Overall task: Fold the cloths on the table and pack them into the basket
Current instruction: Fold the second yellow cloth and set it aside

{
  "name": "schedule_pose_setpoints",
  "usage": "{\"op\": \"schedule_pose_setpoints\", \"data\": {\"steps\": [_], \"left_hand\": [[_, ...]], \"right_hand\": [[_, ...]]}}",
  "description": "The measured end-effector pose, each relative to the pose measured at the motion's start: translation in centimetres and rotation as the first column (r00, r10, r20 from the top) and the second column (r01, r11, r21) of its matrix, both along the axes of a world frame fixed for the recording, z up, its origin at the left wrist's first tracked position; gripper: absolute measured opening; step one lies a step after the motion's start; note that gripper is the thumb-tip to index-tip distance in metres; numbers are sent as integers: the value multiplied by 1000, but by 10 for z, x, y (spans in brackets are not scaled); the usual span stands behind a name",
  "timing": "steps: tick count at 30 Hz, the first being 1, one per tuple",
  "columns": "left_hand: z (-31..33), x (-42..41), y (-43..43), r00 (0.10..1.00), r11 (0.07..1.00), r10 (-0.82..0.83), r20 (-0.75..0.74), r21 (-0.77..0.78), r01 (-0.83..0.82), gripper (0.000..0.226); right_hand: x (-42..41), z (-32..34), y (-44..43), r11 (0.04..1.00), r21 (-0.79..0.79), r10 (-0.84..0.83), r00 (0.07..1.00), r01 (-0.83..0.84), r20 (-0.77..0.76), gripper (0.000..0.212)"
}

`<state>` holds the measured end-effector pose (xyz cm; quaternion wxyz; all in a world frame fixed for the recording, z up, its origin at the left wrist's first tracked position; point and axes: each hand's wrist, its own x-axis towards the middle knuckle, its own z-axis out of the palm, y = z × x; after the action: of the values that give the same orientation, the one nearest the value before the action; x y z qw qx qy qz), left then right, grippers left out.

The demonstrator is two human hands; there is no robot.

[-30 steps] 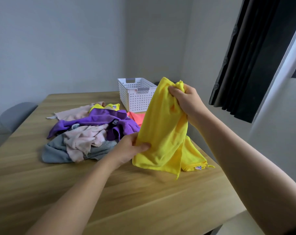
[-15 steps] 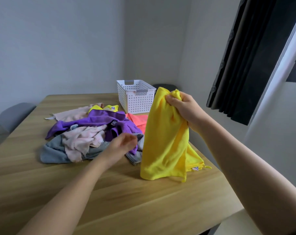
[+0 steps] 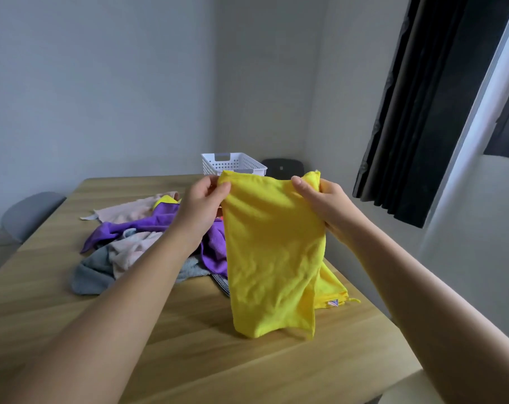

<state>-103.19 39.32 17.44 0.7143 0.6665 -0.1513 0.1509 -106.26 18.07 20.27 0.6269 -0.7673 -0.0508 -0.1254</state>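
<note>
A yellow cloth (image 3: 273,252) hangs in front of me, held up by its top edge. My left hand (image 3: 203,205) pinches its upper left corner and my right hand (image 3: 323,199) grips the upper right corner. The cloth's lower end touches the wooden table (image 3: 189,345), with a small label at its right tip. Behind it stands a white perforated basket (image 3: 232,163), partly hidden by the cloth. To the left lies a heap of cloths: purple (image 3: 148,225), pale pink (image 3: 133,246) and grey (image 3: 93,272).
A grey chair (image 3: 28,214) stands at the table's left side and a dark chair back (image 3: 282,167) beyond the far edge. Dark curtains (image 3: 422,112) hang at the right. The table's right edge runs close under my right forearm.
My left hand let go of the cloth's lower part, rose and took hold of the upper left corner. The yellow cloth is now spread between both hands.
</note>
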Motion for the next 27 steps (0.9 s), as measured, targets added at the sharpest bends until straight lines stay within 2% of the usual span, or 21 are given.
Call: {"op": "schedule_pose_setpoints", "data": {"steps": [3, 7, 13, 15, 18, 20, 24, 27], "left_hand": [[3, -4, 2, 992, 995, 68, 107, 67, -75, 11], [13, -7, 9, 982, 986, 44, 182, 151, -72, 19], [25, -13, 12, 977, 991, 86, 197, 85, -105, 24], [27, -13, 15, 976, 991, 101, 191, 70, -116, 22], [29, -12, 17, 974, 988, 120, 194, 72, -136, 20], [30, -13, 17, 974, 988, 106, 202, 85, -125, 23], [35, -21, 16, 962, 939, 15, 272, 326, -107, 38], [40, -26, 5, 939, 889, -55, 340, 445, -109, 26]], "right_hand": [[-1, -2, -6, 995, 93, 51, 996, -44, -79, 29], [-5, -1, -8, 944, 300, 169, 983, -140, -71, 31], [-7, 3, -13, 863, 399, 344, 939, -310, -14, 60], [-7, 4, -15, 856, 419, 331, 944, -303, 7, 49], [-6, 2, -15, 929, 333, 168, 986, -160, 7, 22], [-5, 1, -14, 977, 205, 60, 998, -66, 35, 18], [-7, 0, -8, 998, 70, -14, 993, 6, 119, 17], [-10, 3, 0, 1000, 28, 7, 988, -11, 151, 16]]}}
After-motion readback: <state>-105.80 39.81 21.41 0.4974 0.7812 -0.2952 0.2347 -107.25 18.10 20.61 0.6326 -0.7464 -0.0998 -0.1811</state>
